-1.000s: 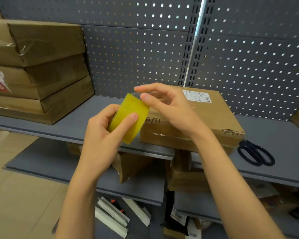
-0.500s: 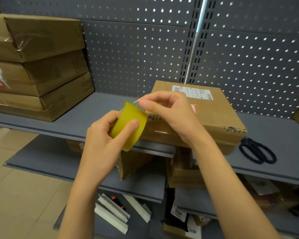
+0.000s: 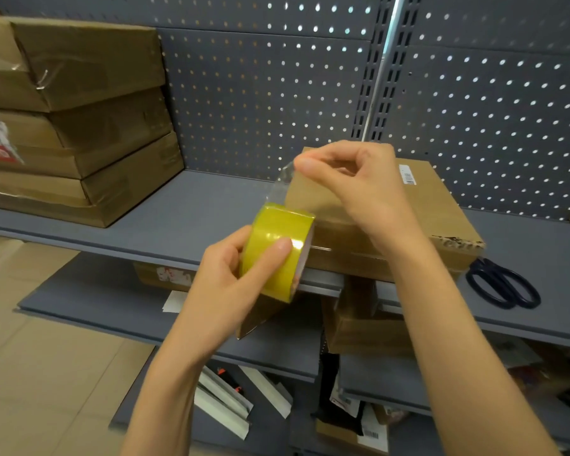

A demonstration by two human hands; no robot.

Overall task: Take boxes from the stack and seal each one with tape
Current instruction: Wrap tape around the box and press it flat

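My left hand [image 3: 226, 284] grips a yellow roll of tape [image 3: 275, 250] in front of the shelf edge. My right hand [image 3: 359, 189] pinches the clear free end of the tape [image 3: 280, 187] and holds it a short way above the roll. Behind both hands a flat brown cardboard box [image 3: 441, 218] with a white label lies on the grey shelf [image 3: 195, 212]. A stack of three brown boxes [image 3: 89, 126] stands at the left of the same shelf.
Black scissors [image 3: 504, 286] lie on the shelf right of the box. A perforated grey back panel [image 3: 260, 93] closes the shelf behind. Lower shelves hold more cardboard boxes [image 3: 369, 327], white strips [image 3: 224, 399] and packages. A tiled floor shows at the lower left.
My right hand has lifted the tape's free end up off the roll, so a clear strip now stretches between them. The left hand has tilted the roll and kept its grip.
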